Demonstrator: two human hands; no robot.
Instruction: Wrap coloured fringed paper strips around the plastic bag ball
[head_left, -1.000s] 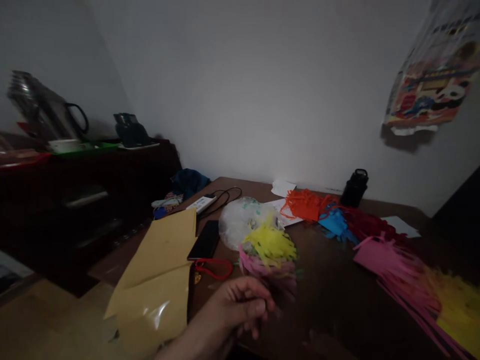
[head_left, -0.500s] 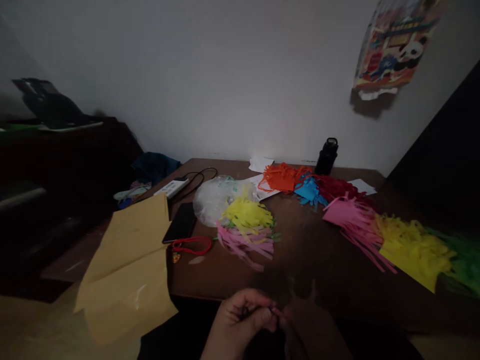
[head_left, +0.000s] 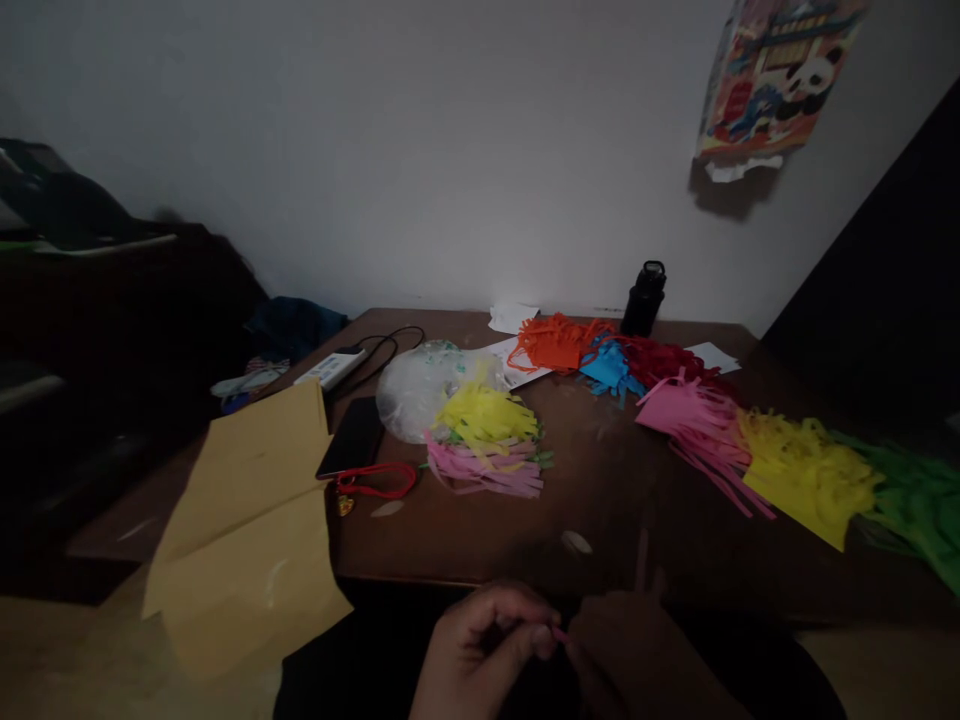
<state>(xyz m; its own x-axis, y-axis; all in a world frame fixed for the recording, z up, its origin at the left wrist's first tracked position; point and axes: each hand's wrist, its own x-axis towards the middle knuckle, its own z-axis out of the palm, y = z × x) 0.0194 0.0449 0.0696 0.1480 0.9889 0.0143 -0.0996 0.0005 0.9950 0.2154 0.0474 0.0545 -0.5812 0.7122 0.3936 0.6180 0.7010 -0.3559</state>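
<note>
At the near edge of the table, my left hand [head_left: 480,655] is closed, thumb and forefinger pinching one end of a thin, twisted pink paper strip [head_left: 559,634]. My right hand [head_left: 634,640] is dim and blurred beside it, its closed fingers at the strip's other end. Beyond my hands lies a bundle of pink fringed paper [head_left: 480,468], with yellow fringed paper [head_left: 486,415] on top. A crumpled clear plastic bag [head_left: 416,390] sits behind them. To the right are pink fringed paper [head_left: 694,420] and yellow fringed paper [head_left: 810,475].
Brown paper [head_left: 247,510] hangs over the table's left edge, beside a black phone [head_left: 351,438] and a red cord loop [head_left: 382,482]. Orange [head_left: 559,342], blue [head_left: 611,368] and green fringes [head_left: 911,500] lie about. A black bottle [head_left: 643,300] stands near the wall.
My right hand has shifted slightly while both hands stay together at the pink strip. The camera view has moved a little, and a small pale oval spot now shows on the table.
</note>
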